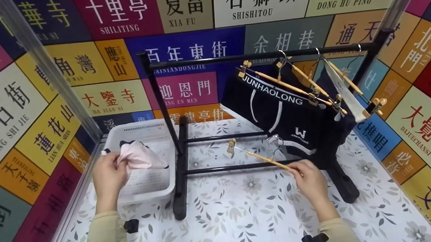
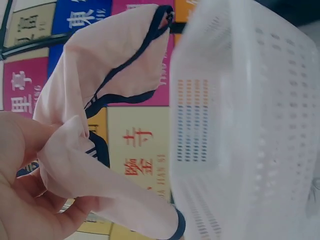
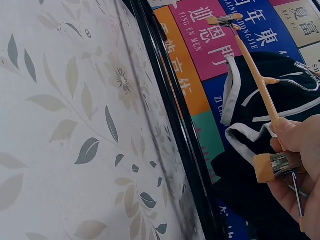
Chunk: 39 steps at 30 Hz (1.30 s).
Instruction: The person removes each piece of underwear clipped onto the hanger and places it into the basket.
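My left hand (image 1: pixel 108 174) pinches a pale pink garment with dark navy trim (image 1: pixel 140 157), held above the white plastic basket (image 1: pixel 115 134). In the left wrist view the garment (image 2: pixel 112 55) hangs crumpled, its trimmed openings spread apart; it looks like underwear. My right hand (image 1: pixel 311 180) grips a wooden clip hanger (image 1: pixel 266 159) by one end, in front of the black rack. In the right wrist view, one clip (image 3: pixel 265 167) sits by the fingers and another clip (image 3: pixel 225 21) is at the far end. No cloth is on this hanger.
A black metal rack (image 1: pixel 204 61) stands on the floral-patterned surface (image 1: pixel 236 217). Black boxer briefs (image 1: pixel 236 93) with white trim hang from its right side, with several wooden hangers behind. Colourful sign panels (image 1: pixel 195 88) wall in the back and sides.
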{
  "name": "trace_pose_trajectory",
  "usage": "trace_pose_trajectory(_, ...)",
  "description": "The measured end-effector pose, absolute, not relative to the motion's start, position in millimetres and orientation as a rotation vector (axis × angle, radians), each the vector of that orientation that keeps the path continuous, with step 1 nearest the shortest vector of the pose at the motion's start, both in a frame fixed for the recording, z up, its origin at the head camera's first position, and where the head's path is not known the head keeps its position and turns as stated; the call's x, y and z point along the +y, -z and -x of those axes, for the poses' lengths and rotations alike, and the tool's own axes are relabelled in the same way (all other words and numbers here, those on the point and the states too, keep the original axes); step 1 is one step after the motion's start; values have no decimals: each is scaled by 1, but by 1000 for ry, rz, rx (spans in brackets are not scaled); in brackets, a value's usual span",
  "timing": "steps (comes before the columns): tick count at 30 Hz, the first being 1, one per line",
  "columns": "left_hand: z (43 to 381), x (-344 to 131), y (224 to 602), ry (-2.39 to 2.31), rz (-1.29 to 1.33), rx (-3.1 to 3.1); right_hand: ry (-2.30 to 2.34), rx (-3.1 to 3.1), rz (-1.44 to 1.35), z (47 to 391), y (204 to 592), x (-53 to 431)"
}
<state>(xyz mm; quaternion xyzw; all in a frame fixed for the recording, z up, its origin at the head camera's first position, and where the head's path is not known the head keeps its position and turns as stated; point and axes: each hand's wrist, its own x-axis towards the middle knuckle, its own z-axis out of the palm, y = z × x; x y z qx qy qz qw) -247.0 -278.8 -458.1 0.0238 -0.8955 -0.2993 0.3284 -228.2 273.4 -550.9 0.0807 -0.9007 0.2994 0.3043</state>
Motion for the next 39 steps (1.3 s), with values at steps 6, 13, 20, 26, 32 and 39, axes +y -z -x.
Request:
trace_pose_trajectory(6, 253, -286, 468, 764, -70, -2395, -772, -2354, -246, 230, 550, 274)
trace_pose_trajectory(13, 261, -293, 478, 748, -39, -2404, -770, -2335, -261, 231, 550, 274)
trace_pose_trajectory(20, 258, -289, 486, 714, -95, -2550, -783, -2377, -256, 231, 547, 272)
trace_pose_trajectory(26, 254, -286, 490, 680, -57, -2618, -777, -2360, -290, 236, 538, 270)
trace_pose_trajectory(32, 248, -282, 494, 697, -34, -2688, -761, -2341, -346, 244, 525, 268)
trace_pose_trajectory(39, 240, -278, 498, 695, 19, -2701, -713, -2337, -366, 251, 506, 264)
